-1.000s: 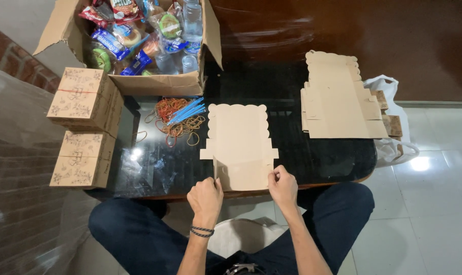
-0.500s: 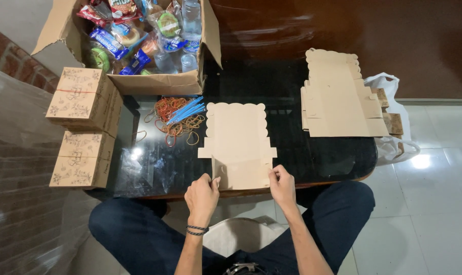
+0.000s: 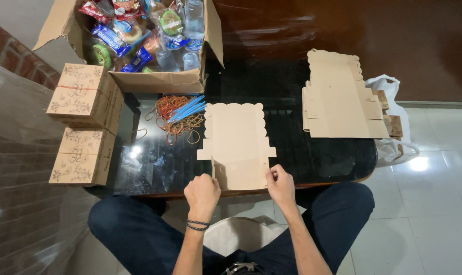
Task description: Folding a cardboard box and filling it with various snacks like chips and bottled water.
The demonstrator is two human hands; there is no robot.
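Note:
A flat, unfolded tan cardboard box blank (image 3: 236,137) with scalloped edges lies on the dark glass table (image 3: 322,158) in front of me. My left hand (image 3: 202,192) pinches its near left side flap, which stands raised. My right hand (image 3: 280,184) grips the near right flap at the blank's corner. Both hands sit at the table's near edge, above my knees.
A stack of more flat box blanks (image 3: 338,97) lies at the right. Rubber bands (image 3: 172,117) and blue straws (image 3: 187,108) lie left of the blank. An open carton of snacks and bottles (image 3: 139,40) stands behind. Two folded patterned boxes (image 3: 83,127) sit at the left edge. A white bag (image 3: 394,102) hangs right.
Both hands have kept hold of the near flaps, and the side flaps have been folded a little further upward. The blank has stayed in place.

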